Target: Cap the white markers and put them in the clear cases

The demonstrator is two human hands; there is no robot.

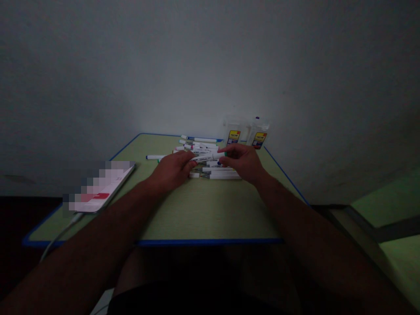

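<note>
Head: markers [225,175] well behind front edge [210,242]

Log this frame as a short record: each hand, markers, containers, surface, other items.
Left hand: fingers at the near-left end of a green-ended marker
Right hand: fingers around its green end
Loose markers: white-bodied, piled around the hands
Transparent cases: two, labelled, beyond right hand
Table: pale top, blue edging
Device: table's left, cable beside it

Your left grip [177,169] and right grip [241,161] hide parts of the white markers [226,175]. At two o'clock, the labels [234,136] on the clear cases [257,131] are too small to read; between eight and nine, blocky blurring masks part of the device [103,188]. Edges cut your forearms [118,223] at eight and four.
</note>
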